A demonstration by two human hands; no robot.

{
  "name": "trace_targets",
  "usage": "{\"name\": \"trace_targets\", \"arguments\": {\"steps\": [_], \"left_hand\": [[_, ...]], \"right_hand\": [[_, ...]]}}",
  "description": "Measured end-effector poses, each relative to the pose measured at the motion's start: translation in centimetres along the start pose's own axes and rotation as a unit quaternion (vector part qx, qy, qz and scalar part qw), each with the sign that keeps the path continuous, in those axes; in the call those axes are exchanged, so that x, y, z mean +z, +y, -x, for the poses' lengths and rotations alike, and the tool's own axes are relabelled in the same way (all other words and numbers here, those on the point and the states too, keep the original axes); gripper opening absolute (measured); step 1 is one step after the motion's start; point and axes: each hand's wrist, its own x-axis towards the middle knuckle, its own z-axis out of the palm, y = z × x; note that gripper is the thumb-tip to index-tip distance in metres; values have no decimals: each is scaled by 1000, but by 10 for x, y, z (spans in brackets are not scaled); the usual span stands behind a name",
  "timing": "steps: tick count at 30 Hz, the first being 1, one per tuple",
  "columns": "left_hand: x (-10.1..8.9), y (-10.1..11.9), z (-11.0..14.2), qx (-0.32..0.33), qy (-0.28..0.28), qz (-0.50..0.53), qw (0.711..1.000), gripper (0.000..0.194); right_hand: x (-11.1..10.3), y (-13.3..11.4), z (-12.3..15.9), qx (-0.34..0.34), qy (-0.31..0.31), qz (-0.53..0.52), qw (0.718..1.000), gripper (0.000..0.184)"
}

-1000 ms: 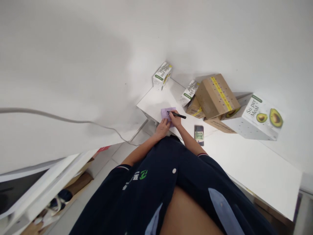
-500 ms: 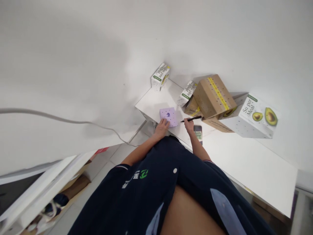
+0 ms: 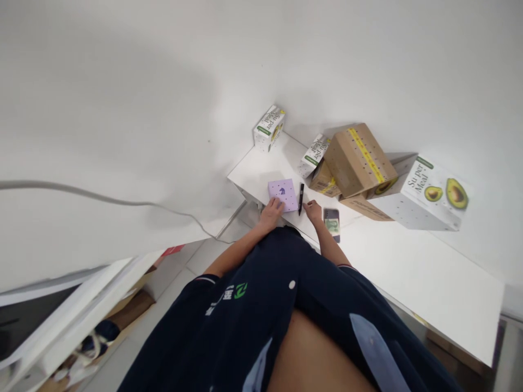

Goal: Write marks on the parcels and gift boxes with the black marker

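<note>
The left hand point(image 3: 271, 215), near the centre of the frame, lays its fingers on the lower-left edge of a flat, square, lilac cardboard box point(image 3: 283, 194) with dark specks and a dark purple emblem; whether it grips or merely rests there I cannot tell. The right hand point(image 3: 312, 211), a little farther right, has its fingers bent inward; how tightly they close is too small to tell. A slim black pen point(image 3: 301, 198) lies between that hand and the box, its lower end just beside the fingertips. Right of the wrist lies a dark smartphone point(image 3: 336, 236) with a green printed slip point(image 3: 332, 225) on it. All these are on a long white tabletop point(image 3: 441, 283) running to the lower right. Farther up stand a small white "Super Meal" carton point(image 3: 269, 129) at the corner, another like it point(image 3: 314, 156), stacked brown cardboard boxes point(image 3: 359, 160) and, at right, a large white avocado-printed carton point(image 3: 433, 190).
</note>
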Motion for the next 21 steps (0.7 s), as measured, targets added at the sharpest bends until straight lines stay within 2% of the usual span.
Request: {"name": "trace_targets", "arguments": {"steps": [3, 6, 8, 10, 14, 18, 19, 21], "left_hand": [[6, -3, 1, 12, 3, -1, 1000, 38], [9, -4, 1, 19, 5, -7, 1000, 38], [8, -4, 1, 18, 3, -10, 1000, 38], [7, -3, 1, 16, -3, -11, 1000, 37], [3, 0, 1, 4, -8, -11, 1000, 37], [-2, 3, 1, -11, -10, -11, 1000, 36], [-3, 4, 1, -12, -10, -10, 1000, 36], [-4, 5, 0, -9, -7, -8, 1000, 34]], "right_hand": [[-10, 22, 17, 20, 72, 29, 997, 43], [-15, 49, 39, 84, 134, 75, 985, 67], [-15, 65, 52, 145, 110, 78, 980, 85], [-14, 76, 60, 175, 74, 67, 979, 94], [-18, 87, 65, 163, 55, 59, 983, 87], [-23, 82, 64, 162, 64, 51, 983, 86], [-23, 79, 63, 168, 72, 37, 982, 86], [-24, 72, 62, 175, 81, -53, 980, 84]]}}
